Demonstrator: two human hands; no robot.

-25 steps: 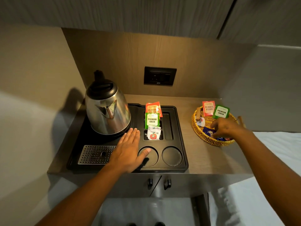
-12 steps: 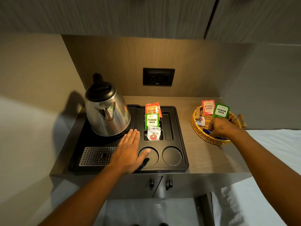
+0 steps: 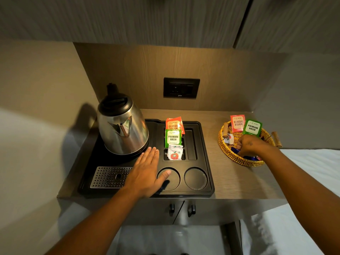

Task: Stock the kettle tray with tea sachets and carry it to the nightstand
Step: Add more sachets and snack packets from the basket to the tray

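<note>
A black kettle tray (image 3: 208, 157) lies on a wooden counter and carries a steel kettle (image 3: 122, 127) at its left. Its narrow slots hold an orange Classic Assam sachet (image 3: 173, 123), a green Premium Green sachet (image 3: 173, 138) and a white sachet (image 3: 174, 152). My left hand (image 3: 147, 172) rests flat on the tray, fingers spread, thumb over a round cup recess. A wicker basket (image 3: 225, 150) at the right holds an orange sachet (image 3: 237, 123), a green sachet (image 3: 252, 127) and a dark blue packet (image 3: 235, 150). My right hand (image 3: 251, 145) reaches into the basket, fingers curled down at the blue packet.
A metal drip grille (image 3: 110, 177) fills the tray's front left. A black wall socket (image 3: 181, 87) sits on the back panel. Cabinets hang overhead. Two drawer pulls (image 3: 181, 209) show under the counter edge, and white bedding (image 3: 298, 218) lies to the right.
My right hand has drawn slightly nearer within the basket, fingers curling onto the blue packet. My left hand stays flat on the tray. My head has tipped a little.
</note>
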